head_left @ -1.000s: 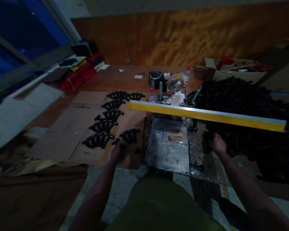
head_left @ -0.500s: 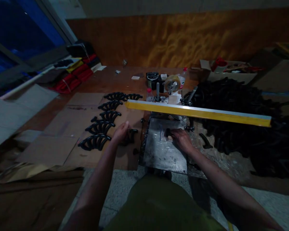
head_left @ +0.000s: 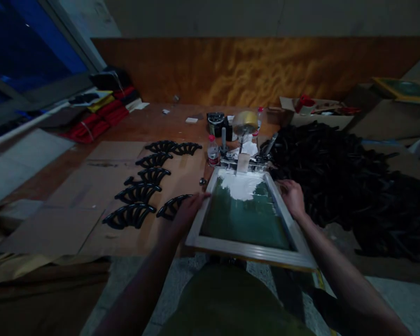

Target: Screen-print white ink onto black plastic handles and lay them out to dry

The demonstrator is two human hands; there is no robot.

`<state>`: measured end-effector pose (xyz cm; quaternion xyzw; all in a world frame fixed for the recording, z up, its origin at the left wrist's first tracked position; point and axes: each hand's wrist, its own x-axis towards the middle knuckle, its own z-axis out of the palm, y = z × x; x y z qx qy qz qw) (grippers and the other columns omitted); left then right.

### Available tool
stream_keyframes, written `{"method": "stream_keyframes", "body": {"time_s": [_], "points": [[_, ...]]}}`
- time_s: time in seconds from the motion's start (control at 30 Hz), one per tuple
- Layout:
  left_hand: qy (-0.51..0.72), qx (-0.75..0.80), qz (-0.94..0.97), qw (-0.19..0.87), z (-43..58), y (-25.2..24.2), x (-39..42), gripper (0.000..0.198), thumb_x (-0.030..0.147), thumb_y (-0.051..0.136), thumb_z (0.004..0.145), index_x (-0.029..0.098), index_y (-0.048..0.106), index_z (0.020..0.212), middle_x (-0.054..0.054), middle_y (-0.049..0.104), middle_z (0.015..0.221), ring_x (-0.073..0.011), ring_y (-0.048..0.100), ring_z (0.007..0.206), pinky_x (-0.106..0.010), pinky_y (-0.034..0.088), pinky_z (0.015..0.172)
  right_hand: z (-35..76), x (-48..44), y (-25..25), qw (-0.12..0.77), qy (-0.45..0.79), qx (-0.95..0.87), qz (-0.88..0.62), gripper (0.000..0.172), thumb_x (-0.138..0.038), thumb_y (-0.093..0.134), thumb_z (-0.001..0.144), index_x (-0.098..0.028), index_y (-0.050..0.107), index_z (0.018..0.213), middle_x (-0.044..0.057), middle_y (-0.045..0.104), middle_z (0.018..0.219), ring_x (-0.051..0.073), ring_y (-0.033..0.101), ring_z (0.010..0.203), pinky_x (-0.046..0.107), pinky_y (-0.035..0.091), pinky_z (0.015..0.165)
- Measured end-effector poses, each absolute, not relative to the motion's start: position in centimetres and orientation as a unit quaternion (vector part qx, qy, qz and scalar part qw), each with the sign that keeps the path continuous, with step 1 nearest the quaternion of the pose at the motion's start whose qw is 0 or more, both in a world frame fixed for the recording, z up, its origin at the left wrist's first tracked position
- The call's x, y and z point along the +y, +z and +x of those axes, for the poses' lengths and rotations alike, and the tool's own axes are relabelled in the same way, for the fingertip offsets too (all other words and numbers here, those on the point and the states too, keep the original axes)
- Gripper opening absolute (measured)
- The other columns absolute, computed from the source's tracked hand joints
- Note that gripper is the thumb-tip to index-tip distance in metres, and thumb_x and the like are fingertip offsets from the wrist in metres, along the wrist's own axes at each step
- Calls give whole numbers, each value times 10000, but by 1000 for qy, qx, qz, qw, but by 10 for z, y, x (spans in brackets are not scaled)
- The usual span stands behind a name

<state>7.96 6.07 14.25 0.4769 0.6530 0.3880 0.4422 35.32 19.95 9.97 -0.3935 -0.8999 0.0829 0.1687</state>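
A screen printing frame (head_left: 248,253) with a pale rim and a green mesh lies low in front of me, tilted slightly. White ink (head_left: 243,186) is spread over the far part of its mesh. My left hand (head_left: 191,210) is closed at the left rail, fingertips on it. At the right rail my right hand (head_left: 294,198) has its fingers curled in against the edge; their undersides are hidden. A squeegee (head_left: 243,163) with a pale blade stands at the far end of the mesh. The metal plate seen earlier is covered by the frame.
Fan-shaped groups of black curved pieces (head_left: 129,215) lie on cardboard (head_left: 52,228) at left. A large heap of black pieces (head_left: 329,172) fills the right. Behind stand a bottle (head_left: 213,151), a black tub (head_left: 215,123) and a box (head_left: 322,120). Red cloth bundles (head_left: 98,123) lie far left.
The raised frame, seen edge-on before, has swung down over the metal plate. My right hand has left the plate for the frame's right rail; my left hand has moved right to its left rail.
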Motion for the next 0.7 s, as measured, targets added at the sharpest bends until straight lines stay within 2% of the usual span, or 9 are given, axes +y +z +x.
{"method": "stream_keyframes", "body": {"time_s": [0.1,0.2,0.27,0.37,0.47,0.6,0.7], "points": [[367,672,452,457,83,108,43,531,463,565,858,196,616,1313,-83,665,1310,-287,572,1264,-402,454,1070,358,213,108,190,67,-886,-419,642,-272,649,830,-178,455,1435,172,458,1453,341,406,1301,528,337,1073],[366,681,436,462,89,79,40,595,396,584,846,180,530,1398,-114,591,1409,-288,528,1322,-418,423,1102,350,227,114,196,35,-871,-449,643,-211,624,833,-126,427,1438,193,419,1471,335,370,1323,478,356,1068],[351,687,442,457,91,65,42,588,379,564,855,166,518,1402,-117,533,1466,-285,483,1366,-427,387,1133,337,235,114,158,21,-873,-461,519,-163,582,847,-114,500,1357,193,495,1384,310,427,1265,414,401,1019],[334,690,450,459,90,52,45,580,376,513,879,149,502,1413,-112,487,1505,-269,444,1398,-411,348,1162,320,238,110,64,34,-881,-467,269,-140,524,876,-131,617,1128,162,613,1156,268,541,1086,341,452,897],[342,686,446,463,89,45,44,561,388,507,888,168,514,1404,-98,504,1493,-269,463,1384,-424,342,1165,316,224,102,16,48,-887,-460,186,-125,516,864,-121,629,1011,155,635,1065,257,570,1004,329,453,854],[348,692,419,474,90,42,42,513,383,514,899,168,551,1363,-114,590,1409,-283,557,1293,-449,397,1120,332,185,95,27,72,-928,-365,220,-63,502,800,-116,625,975,147,632,1020,254,542,1015,336,434,891],[353,691,416,475,91,45,42,502,370,507,901,166,551,1358,-105,594,1407,-271,560,1292,-429,417,1105,348,168,98,38,112,-951,-284,258,-34,513,738,-127,624,951,136,629,979,247,539,974,339,432,863]]}}
